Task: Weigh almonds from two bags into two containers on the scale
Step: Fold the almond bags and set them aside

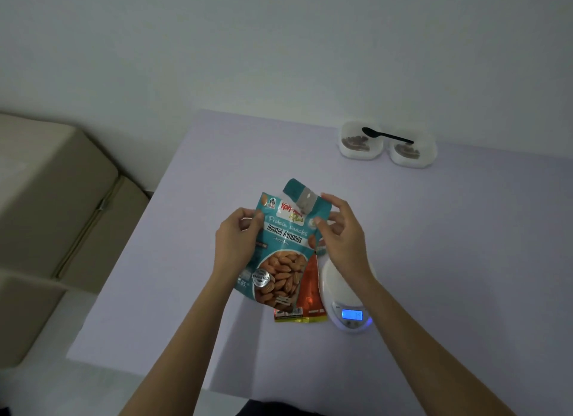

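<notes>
Lavender table [434, 229] fills the middle of the scene, with beige cardboard boxes [55, 198] off its left edge. Teal almond bag [279, 254] is held up over the table's centre, label facing the person, top strip torn and folded back toward the far side. Orange bag [307, 291] lies flat on the table under and just right of it, near end showing. White scale [347, 291] sits just right of the bags, display lit, platform bare; digits too blurred to read. Two white containers [359, 142] [412, 150] stand side by side at the far right, well apart from the scale, each with some brown almonds inside; a black spoon [387, 135] bridges their rims. Left hand [238, 239] is closed on the teal bag's left edge, thumb in front. Right hand [341, 229] is half open, thumb and fingertips pinching the upper right corner by the torn mouth. Judgement: pouch is light, soft and crinkly film, probably slick; it will sag if held by one corner. Best gripped at both top side seams, mouth upward, so the almonds cannot spill.
</notes>
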